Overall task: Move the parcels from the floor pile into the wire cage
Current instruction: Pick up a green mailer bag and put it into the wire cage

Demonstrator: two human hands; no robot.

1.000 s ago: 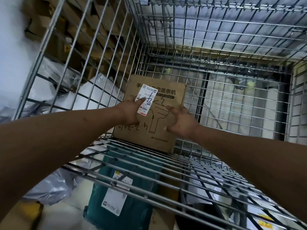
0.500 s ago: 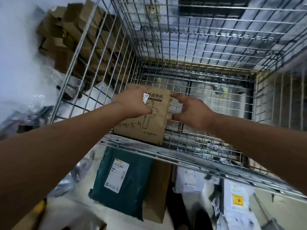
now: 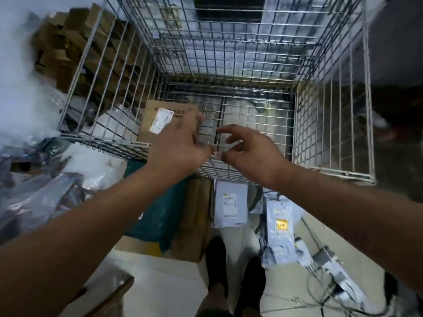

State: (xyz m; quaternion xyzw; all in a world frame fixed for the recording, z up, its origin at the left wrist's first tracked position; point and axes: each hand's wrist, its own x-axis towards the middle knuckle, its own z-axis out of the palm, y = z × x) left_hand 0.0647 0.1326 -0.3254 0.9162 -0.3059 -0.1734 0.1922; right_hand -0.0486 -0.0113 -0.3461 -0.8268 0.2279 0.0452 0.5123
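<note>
A flat brown cardboard parcel (image 3: 151, 120) with a white label lies inside the wire cage (image 3: 329, 133), against its left wall. My left hand (image 3: 178, 145) hovers over the cage's near rim, fingers loosely spread, just off the parcel's right edge and holding nothing. My right hand (image 3: 249, 152) floats beside it above the rim, fingers loosely curled and empty. On the floor below the rim lie a teal mailer bag (image 3: 158, 216), a brown box (image 3: 194, 216), a white mailer (image 3: 231, 207) and a grey mailer (image 3: 281, 227).
Clear and grey plastic bags (image 3: 57, 184) heap up at the left. Stacked cardboard (image 3: 68, 46) stands behind the cage's left wall. My feet (image 3: 231, 271) stand on the pale floor near cables (image 3: 320, 289) at the right.
Both hands have let go of the brown parcel and pulled back toward me. The parcel now lies inside the cage. The view has tilted down toward the floor.
</note>
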